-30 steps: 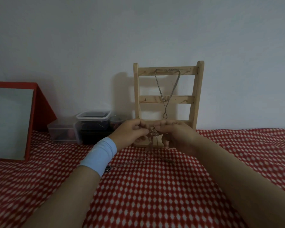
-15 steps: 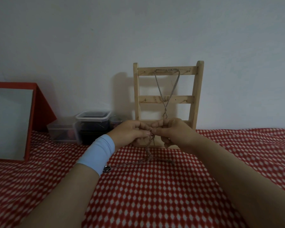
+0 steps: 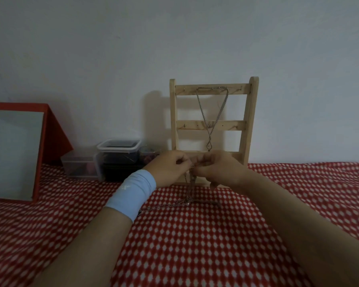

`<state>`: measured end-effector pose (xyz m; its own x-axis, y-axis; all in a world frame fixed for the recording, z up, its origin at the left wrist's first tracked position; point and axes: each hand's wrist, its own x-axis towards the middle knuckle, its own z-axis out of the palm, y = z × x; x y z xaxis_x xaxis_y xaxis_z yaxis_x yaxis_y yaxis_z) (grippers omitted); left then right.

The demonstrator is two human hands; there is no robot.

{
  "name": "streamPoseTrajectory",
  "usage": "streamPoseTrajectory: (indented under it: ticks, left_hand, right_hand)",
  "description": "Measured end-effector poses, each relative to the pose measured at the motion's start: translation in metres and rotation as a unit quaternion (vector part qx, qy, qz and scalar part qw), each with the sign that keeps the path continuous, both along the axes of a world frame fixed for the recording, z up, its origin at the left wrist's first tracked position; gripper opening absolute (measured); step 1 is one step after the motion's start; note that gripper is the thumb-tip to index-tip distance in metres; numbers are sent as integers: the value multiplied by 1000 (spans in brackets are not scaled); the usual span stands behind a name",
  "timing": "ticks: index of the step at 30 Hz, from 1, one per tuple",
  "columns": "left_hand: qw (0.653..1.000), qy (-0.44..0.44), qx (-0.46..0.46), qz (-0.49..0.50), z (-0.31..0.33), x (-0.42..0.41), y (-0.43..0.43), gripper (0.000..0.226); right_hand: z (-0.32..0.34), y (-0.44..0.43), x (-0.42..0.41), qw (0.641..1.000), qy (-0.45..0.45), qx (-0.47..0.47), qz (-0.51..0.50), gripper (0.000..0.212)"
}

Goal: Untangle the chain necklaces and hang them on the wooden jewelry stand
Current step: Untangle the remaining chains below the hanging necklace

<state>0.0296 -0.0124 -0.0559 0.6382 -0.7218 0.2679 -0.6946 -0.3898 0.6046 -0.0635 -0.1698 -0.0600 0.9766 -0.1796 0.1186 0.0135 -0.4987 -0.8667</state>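
A wooden jewelry stand with three rungs leans against the wall. One silver necklace hangs from its top rung in a V. In front of the stand's base, my left hand and my right hand meet and pinch a tangled chain. The chain drops from my fingertips to the red checked cloth and trails left toward my left wrist, which wears a light blue band.
A red-framed mirror stands at the left. Clear plastic containers sit by the wall between the mirror and the stand. A white wall rises behind everything.
My hands have lifted slightly and the chain now hangs straighter from my fingertips; more of it trails on the cloth. The hung necklace has not moved.
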Motion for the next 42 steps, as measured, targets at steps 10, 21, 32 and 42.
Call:
streamPoseTrajectory:
  ticks: [10, 21, 32, 42]
  left_hand:
    - [964, 214, -154, -22, -2, 7, 1, 31]
    - [984, 117, -135, 4, 4, 0, 3, 27]
    - [972, 162, -171, 23, 4, -3, -5, 31]
    - [933, 257, -248, 40, -3, -1, -11, 49]
  right_hand:
    - [6, -5, -2, 999, 14, -34, 10, 9]
    - [9, -3, -3, 997, -51, 50, 3, 18]
    - [13, -10, -5, 995, 22, -14, 97, 13]
    - [21, -13, -10, 993, 74, -37, 80, 18]
